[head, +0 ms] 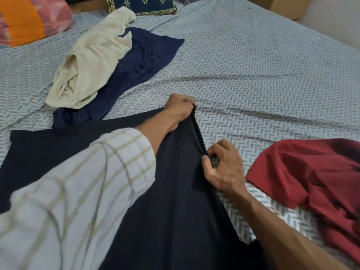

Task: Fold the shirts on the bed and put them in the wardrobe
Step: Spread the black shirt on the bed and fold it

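Dark navy-black cotton shirt (171,201) spread flat on bed near edge, under both arms. Left hand (180,110) fingers clenched on far corner of its right edge. Right hand (224,168) fingers (206,161) pinching same edge nearer, fabric bunched between. Left striped white sleeve (78,191) over shirt. Crumpled dark red shirt (311,182) right, apart. Cream crumpled shirt (93,61) lying on blue shirt (148,55), far left. Grey herringbone bedsheet (253,65). Orange-pink pillow (29,18), navy embroidered cushion (144,4) at head.
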Tool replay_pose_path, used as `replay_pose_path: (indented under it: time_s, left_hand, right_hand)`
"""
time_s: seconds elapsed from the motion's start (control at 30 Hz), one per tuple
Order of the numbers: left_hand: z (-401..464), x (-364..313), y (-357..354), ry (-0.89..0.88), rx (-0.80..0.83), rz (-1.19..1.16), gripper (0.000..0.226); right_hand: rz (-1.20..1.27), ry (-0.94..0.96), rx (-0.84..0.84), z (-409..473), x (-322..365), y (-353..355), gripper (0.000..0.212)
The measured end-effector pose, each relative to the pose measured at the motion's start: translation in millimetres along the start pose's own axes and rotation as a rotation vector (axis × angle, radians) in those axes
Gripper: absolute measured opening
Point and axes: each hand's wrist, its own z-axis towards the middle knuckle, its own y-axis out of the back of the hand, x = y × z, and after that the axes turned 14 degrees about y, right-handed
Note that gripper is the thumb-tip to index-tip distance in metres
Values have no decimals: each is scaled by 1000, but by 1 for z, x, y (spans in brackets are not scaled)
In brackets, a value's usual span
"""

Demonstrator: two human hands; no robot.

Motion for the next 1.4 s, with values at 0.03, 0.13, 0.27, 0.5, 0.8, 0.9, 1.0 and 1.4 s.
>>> replay_pose_path:
  time_s: [0.03,0.13,0.27,0.5,0.8,0.9,1.0,1.4]
  left_hand:
    - [1,1,1,-6,13,-41,26]
    - [3,6,6,-52,94,-106,28]
    - [-17,14,11,-110,141,-67,17]
    - [-184,124,64,-131,94,389,65]
    - [-388,246,132,76,55,671,65]
    - [-430,267,135,53,10,691,62]
    - [-456,286,132,25,-9,728,64]
    - [-523,298,59,-209,178,1000,81]
  right_hand:
    - [2,-36,-28,1,-1,0,15]
    - [-1,-130,-84,3,-2,-3,11]
    - [-58,-67,-94,3,-6,-7,9]
    - [-7,-136,94,9,8,8,23]
    - [146,-531,522,-53,90,88,97]
    - [-59,-462,599,-98,103,123,71]
    - [-252,-430,635,-147,93,151,63]
    - [-353,-1042,226,-223,76,199,79]
